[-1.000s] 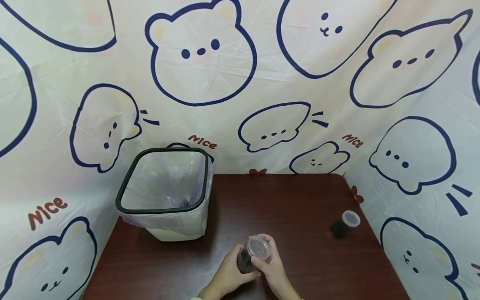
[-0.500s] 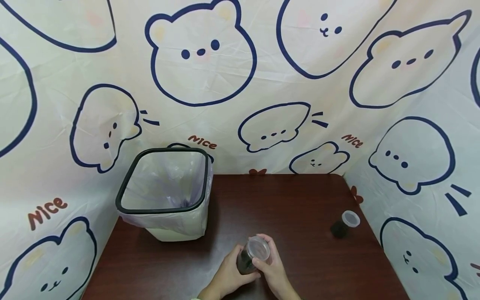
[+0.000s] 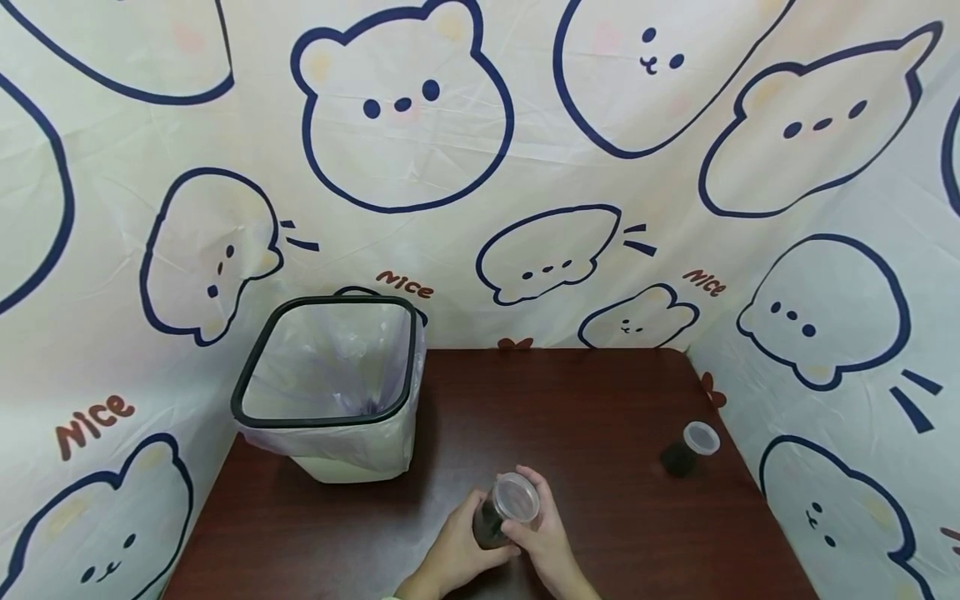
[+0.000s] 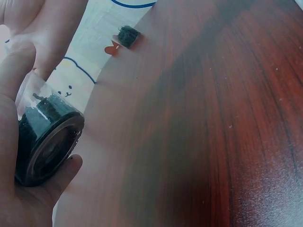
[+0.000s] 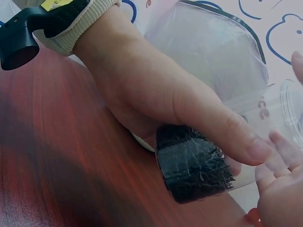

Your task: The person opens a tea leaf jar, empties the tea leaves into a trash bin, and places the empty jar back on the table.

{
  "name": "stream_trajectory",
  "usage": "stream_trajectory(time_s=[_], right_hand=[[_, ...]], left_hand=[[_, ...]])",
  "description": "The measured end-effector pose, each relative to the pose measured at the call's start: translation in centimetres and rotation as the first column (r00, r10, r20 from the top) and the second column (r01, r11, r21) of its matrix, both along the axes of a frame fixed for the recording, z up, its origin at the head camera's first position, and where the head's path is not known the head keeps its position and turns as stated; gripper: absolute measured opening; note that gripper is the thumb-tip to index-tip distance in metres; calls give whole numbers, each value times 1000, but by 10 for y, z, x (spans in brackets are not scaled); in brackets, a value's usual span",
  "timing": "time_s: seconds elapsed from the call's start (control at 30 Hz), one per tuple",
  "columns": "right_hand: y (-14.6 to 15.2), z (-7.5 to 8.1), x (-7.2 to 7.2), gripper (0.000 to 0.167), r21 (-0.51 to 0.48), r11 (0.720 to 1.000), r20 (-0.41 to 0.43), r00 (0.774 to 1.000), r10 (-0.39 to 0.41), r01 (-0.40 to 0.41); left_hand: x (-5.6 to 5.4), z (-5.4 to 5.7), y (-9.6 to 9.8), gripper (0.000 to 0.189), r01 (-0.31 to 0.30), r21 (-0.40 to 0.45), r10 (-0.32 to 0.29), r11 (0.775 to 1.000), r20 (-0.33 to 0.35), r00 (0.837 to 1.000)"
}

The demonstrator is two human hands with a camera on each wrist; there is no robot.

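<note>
A clear plastic jar [image 3: 490,527] with dark, dry shreds in its lower part is held tilted above the near part of the table. My left hand [image 3: 459,543] grips the jar's body, its thumb low on the near side. Round the pale translucent lid [image 3: 517,497] my right hand [image 3: 551,546] has its thumb on the near edge and fingers on the far edge. The left wrist view shows the jar's base [image 4: 54,146] lifted off the table. From the right wrist, the dark shreds [image 5: 194,163] show below the left thumb, and the right hand [image 5: 284,198] is partly cut off.
On the left of the brown table [image 3: 600,400] stands a bin [image 3: 352,458] with a dark rim and a pale bag liner. Another lidded jar [image 3: 681,458] of dark shreds is near the right edge. A printed curtain [image 3: 405,167] surrounds the table.
The right hand's fingers have shifted slightly at the lid's far edge. The jar and the left hand stay almost where they were.
</note>
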State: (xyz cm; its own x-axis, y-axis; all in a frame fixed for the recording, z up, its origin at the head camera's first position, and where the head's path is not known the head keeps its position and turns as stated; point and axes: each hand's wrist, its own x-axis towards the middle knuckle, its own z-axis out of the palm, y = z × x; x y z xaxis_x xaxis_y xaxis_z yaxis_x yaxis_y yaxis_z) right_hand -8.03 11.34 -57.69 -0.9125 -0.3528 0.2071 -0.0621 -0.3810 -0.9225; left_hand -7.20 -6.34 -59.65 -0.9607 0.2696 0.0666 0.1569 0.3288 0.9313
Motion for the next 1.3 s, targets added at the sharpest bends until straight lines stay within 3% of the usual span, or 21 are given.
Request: stream_trajectory(time_s=[0.3, 0.73, 1.07, 1.3], right_hand=[[-1, 5, 1, 63, 66, 997, 68, 997, -47, 42], [0, 3, 1, 57, 96, 994, 76, 996, -52, 45], [0, 1, 0, 54, 77, 996, 46, 998, -51, 48], [2, 1, -1, 55, 33, 999, 16, 1000, -4, 3]], left_hand=[[0, -1, -1, 58, -3, 2, 3, 1000, -11, 1000], [1, 0, 0, 59, -1, 1, 1, 1000, -5, 1000], [1, 1, 0, 60, -4, -4, 4, 1000, 9, 1000], [1, 0, 0, 60, -3, -7, 3, 1000, 17, 1000]])
